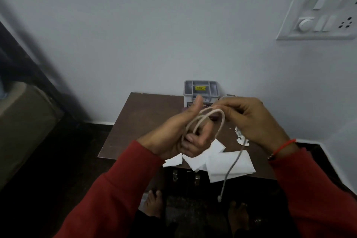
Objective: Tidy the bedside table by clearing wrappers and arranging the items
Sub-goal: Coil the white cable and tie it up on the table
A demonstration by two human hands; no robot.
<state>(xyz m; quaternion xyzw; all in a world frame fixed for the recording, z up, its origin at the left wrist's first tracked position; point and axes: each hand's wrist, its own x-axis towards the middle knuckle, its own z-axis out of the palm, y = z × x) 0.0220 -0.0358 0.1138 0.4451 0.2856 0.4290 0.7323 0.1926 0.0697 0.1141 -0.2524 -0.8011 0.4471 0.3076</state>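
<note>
Above the brown bedside table (139, 121) I hold a white charging cable (204, 116), coiled in loops. My left hand (181, 135) grips the coil, thumb up. My right hand (249, 120) pinches the cable at the top of the loop. The cable's loose end hangs down past the table's front edge, its plug (219, 198) dangling. Several white paper pieces (228, 162) lie at the front of the table under my hands. A small torn wrapper scrap (240, 137) lies to the right.
A grey compartment organiser (201, 88) with a yellow label stands at the back of the table against the wall. A switch board (320, 9) is on the wall at upper right. A bed edge (21, 118) is at left. My bare feet (154, 203) stand below the table front.
</note>
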